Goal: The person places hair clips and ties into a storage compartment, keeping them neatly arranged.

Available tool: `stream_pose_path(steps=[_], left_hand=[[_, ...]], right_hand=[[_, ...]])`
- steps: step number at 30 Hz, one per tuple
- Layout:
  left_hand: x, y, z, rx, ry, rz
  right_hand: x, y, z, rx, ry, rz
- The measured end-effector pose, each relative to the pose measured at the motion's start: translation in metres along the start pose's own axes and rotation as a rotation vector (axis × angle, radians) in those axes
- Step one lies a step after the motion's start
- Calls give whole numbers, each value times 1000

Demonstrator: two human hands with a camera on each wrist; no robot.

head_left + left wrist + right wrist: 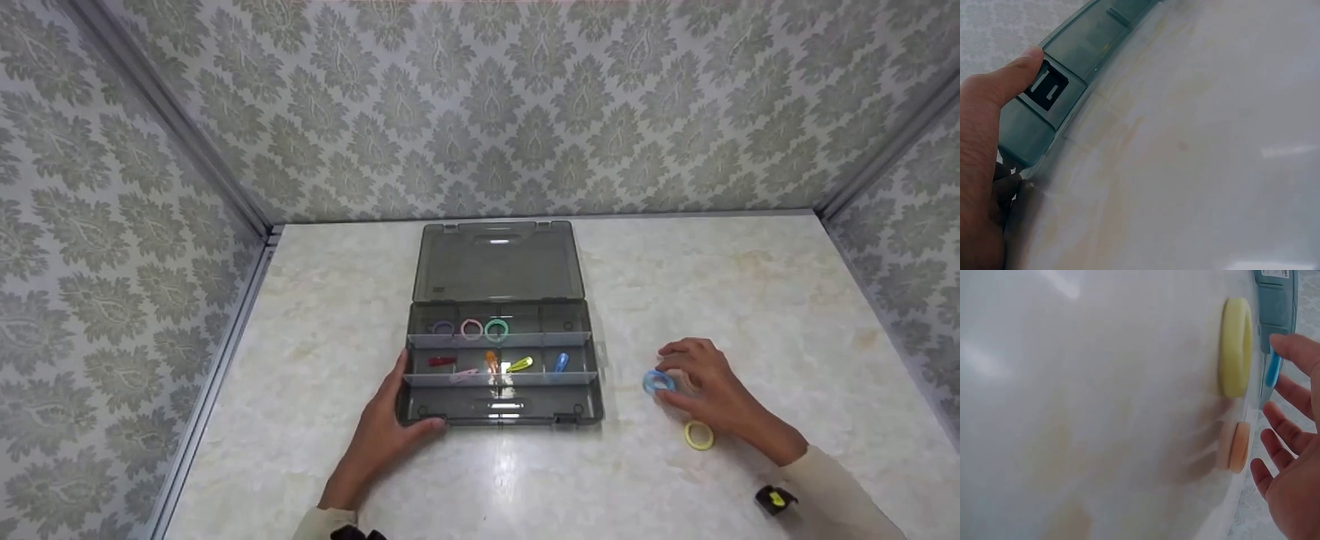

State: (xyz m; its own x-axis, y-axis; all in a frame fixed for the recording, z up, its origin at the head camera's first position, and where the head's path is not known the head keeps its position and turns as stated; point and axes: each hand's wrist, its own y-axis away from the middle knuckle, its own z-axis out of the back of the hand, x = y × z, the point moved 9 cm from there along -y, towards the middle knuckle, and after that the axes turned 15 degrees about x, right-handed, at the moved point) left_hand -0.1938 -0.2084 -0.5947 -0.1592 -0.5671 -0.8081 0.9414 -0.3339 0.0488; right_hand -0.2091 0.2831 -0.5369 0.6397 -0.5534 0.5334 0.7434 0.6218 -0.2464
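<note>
My left hand (382,427) grips the front left corner of a dark see-through organizer box (454,401), thumb on its front wall beside a latch (1049,87) and fingers along its left side. Between thumb and index finger my right hand (709,386) pinches a blue hair tie (1273,371), to the right of the box. A yellow hair tie (688,433) lies below this hand. An orange hair tie (1239,447) shows on the table in the right wrist view; the hand hides it in the head view.
The box lid (499,270) lies open toward the wall. Purple (444,325), pink (463,330) and green (489,330) hair ties are in the back row. Several hair clips, including a blue clip (561,363), lie in the middle row. Patterned walls surround the table (315,360).
</note>
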Motion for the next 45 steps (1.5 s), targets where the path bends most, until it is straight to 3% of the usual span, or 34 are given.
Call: stream_pose_path(steps=[10, 27, 33, 40, 45], left_hand=[[2, 3, -1, 7, 9, 51], [3, 4, -4, 13, 24, 30], [1, 2, -5, 11, 14, 20], [3, 1, -6, 30, 21, 90], [4, 1, -4, 16, 15, 74]], right_hand=[[1, -29, -1, -29, 16, -40], [2, -89, 6, -14, -26, -31], [5, -108, 7, 13, -37, -38], [10, -127, -1, 81, -36, -63], [16, -143, -6, 126, -29, -52]])
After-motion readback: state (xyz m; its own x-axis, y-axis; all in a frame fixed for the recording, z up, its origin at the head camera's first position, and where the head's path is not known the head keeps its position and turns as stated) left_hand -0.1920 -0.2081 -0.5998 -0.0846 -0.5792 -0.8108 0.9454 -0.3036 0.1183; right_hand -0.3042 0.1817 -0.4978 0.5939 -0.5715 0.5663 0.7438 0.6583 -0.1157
